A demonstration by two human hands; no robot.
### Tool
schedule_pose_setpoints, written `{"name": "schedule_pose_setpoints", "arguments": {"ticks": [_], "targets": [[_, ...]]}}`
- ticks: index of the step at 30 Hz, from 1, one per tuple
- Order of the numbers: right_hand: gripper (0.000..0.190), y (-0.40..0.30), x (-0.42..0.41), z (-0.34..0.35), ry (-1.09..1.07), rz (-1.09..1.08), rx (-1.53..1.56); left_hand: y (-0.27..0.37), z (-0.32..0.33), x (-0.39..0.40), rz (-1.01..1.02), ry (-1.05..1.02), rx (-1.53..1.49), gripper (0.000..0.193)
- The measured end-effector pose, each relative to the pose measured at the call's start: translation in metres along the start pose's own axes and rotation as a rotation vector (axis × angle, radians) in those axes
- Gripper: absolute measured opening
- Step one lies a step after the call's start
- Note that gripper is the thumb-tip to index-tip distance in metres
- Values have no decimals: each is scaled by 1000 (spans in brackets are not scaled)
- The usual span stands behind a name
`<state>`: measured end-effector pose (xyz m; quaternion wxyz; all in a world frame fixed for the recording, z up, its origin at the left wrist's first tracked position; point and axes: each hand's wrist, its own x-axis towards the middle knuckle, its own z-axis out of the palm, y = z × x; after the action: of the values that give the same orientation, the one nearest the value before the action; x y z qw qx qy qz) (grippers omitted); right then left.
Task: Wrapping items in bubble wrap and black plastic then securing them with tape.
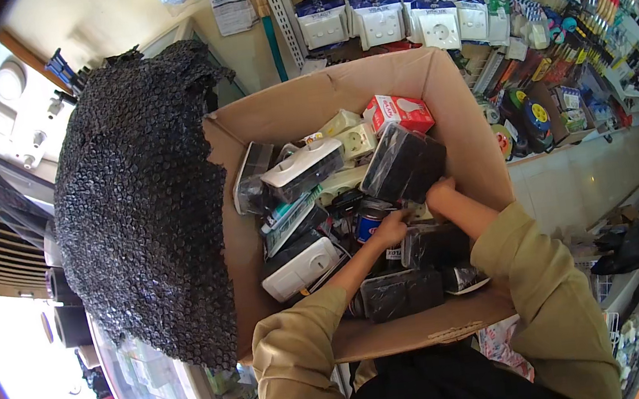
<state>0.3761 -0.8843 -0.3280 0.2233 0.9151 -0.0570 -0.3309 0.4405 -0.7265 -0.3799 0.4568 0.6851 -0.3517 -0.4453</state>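
Observation:
Both my hands reach into an open cardboard box (435,71) of mixed electrical goods. My right hand (441,190) grips the lower right corner of a tilted, plastic-wrapped package with a black back (404,163); its fingertips are hidden. My left hand (392,230) is beside a blue can with a dark lid (367,225), its fingers pointing at the gap under that package. Whether it holds anything is unclear. Around them lie white wall sockets (304,163), a cream socket (356,139), a red-and-white bulb box (398,112), teal-and-white tube packs (293,214) and more black-backed packages (402,294).
Black bubble wrap (141,220) bulges against the box's left side. A glass display case (156,377) stands at lower left. Packaged switches and sockets (382,21) hang behind the box. At right are hand tools (564,62), a tiled floor (589,180) and a stocked lower shelf (632,246).

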Motion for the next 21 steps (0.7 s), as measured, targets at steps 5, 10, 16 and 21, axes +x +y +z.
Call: {"name": "schedule_pose_setpoints", "arguments": {"ticks": [5,10,16,21], "targets": [[62,2,25,-9,-315,65,228,1,13,12,-459,-114,-479,46],[77,22,-28,-115,-206,-59,325,47,-10,-22,-484,-115,-399,46],[66,100,-100,-181,362,-447,768,136,-51,-76,-407,123,-684,36],[63,78,-98,-189,661,-617,1016,175,-111,-128,-286,412,-559,34]]}}
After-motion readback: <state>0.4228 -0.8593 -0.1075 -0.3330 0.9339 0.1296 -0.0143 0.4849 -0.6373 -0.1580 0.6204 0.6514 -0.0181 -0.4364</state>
